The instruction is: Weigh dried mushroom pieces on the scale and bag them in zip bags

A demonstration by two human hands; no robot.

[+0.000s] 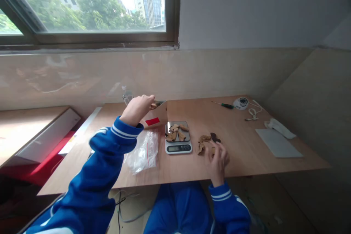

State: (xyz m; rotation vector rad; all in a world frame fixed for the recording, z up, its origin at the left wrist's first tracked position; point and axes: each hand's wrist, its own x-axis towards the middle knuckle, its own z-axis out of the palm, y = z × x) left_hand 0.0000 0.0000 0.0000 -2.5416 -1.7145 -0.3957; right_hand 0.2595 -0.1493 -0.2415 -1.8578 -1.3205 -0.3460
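Table: a pale wood-toned top [241, 146] is bearing everything here.
Bag: clear, crinkled plastic [141, 153] with a thin red line is lying just left of the scale.
Box: a light tan box [162, 113] is standing behind the bag, showing a red rectangle on its front.
Scale: a white body [178, 153] with a small display is sitting between the hands.
Left hand: this hand [138, 109] is bending its fingers downward at the box's open top; whether they are holding anything, I cannot tell.
Right hand: this hand [218, 157] is reaching among the loose pieces, its fingers curling; I cannot tell whether they are gripping one.
Weighed pieces: several dry, tan-brown, irregular flakes [181, 136] are lying on the scale's metal tray, looking ragged and curled.
Loose pieces: similar brown flakes [201, 147] are lying on the table, right of the scale.
Darkest piece: a nearly black-brown one [215, 138] is lying just beyond the right fingers.
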